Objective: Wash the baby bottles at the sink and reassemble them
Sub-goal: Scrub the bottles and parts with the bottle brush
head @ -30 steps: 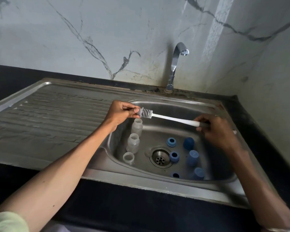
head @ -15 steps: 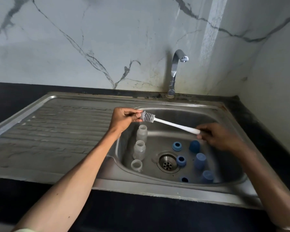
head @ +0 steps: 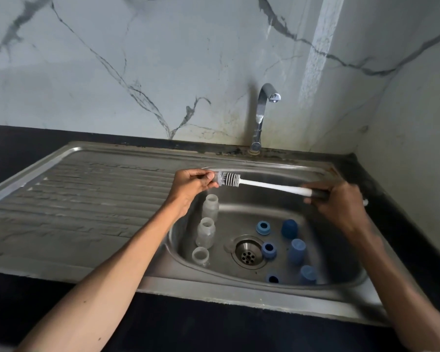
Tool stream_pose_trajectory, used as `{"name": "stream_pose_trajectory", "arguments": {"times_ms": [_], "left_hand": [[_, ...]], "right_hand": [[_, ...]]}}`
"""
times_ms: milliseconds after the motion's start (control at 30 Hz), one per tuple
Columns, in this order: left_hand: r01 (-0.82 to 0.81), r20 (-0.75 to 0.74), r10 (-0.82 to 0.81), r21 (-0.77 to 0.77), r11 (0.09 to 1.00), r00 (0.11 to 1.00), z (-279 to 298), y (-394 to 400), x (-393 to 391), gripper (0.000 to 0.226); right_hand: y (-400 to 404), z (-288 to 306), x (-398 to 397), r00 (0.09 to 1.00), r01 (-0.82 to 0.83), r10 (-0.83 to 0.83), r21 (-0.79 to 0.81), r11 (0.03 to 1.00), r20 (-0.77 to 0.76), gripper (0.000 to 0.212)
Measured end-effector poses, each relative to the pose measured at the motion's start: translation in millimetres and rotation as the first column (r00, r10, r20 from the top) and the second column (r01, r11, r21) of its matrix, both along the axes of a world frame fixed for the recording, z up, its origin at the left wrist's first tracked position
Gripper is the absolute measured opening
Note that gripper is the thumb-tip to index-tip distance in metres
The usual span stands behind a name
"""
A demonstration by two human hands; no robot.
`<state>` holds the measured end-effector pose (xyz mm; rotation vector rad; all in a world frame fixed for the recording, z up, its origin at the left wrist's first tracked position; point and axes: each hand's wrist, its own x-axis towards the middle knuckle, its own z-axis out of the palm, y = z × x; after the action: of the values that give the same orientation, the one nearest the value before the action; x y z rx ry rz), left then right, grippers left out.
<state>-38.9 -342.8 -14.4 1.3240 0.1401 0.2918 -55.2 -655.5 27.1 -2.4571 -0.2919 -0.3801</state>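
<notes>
Over the steel sink basin [head: 323, 288] I hold a white bottle brush [head: 269, 185] crosswise. My right hand [head: 341, 204] grips its dark handle end. My left hand [head: 191, 185] pinches a small clear part at the tip of the brush's ribbed head [head: 230, 179]. Three clear bottle bodies stand along the basin's left wall: the far bottle [head: 210, 207], the middle bottle [head: 205, 232], the near bottle [head: 200, 255]. Three blue collar rings [head: 263, 227] [head: 268, 249] [head: 272, 278] and three blue caps [head: 289, 228] [head: 297, 250] [head: 308, 274] lie right of the drain [head: 247, 252].
A chrome tap [head: 262, 115] rises behind the basin, with no water running. A ribbed steel drainboard [head: 74, 204] stretches to the left. Marble-pattern walls close the back and the right side. A dark counter edge [head: 188, 326] runs along the front.
The view has tilted up, so the sink sits lower in frame. Both hands still hold the brush over the basin in much the same way.
</notes>
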Motion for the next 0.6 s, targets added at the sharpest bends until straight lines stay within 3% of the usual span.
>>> {"name": "stream_pose_trajectory", "arguments": {"times_ms": [100,200,333,467,600], "left_hand": [[-0.096,-0.005,0.096,-0.057,0.994,0.995,-1.7,-5.1,1.7,0.011],[-0.211,0.007,0.214,-0.131,0.969,0.977,-1.1,2.9,3.5,0.005],[-0.168,0.001,0.174,-0.261,0.951,0.985,2.9,3.8,-0.1,0.012],[-0.106,0.017,0.113,-0.243,0.964,0.993,4.1,-20.0,-4.7,0.016],[-0.241,0.003,0.252,-0.285,0.928,0.968,8.1,-23.0,0.6,0.018]], "right_hand": [[1.1,-3.2,6.8,0.981,-0.089,0.062,-0.141,0.986,-0.186,0.029],[2.0,-2.6,10.3,0.957,-0.156,0.119,-0.124,0.98,-0.263,0.021],[8.7,-6.6,11.6,0.959,-0.172,0.146,-0.086,0.981,-0.244,0.016],[28.9,-19.4,7.7,0.95,-0.225,0.196,-0.101,0.969,-0.244,0.011],[31.0,-18.5,5.7,0.961,-0.198,0.178,-0.079,0.977,-0.211,0.015]]}}
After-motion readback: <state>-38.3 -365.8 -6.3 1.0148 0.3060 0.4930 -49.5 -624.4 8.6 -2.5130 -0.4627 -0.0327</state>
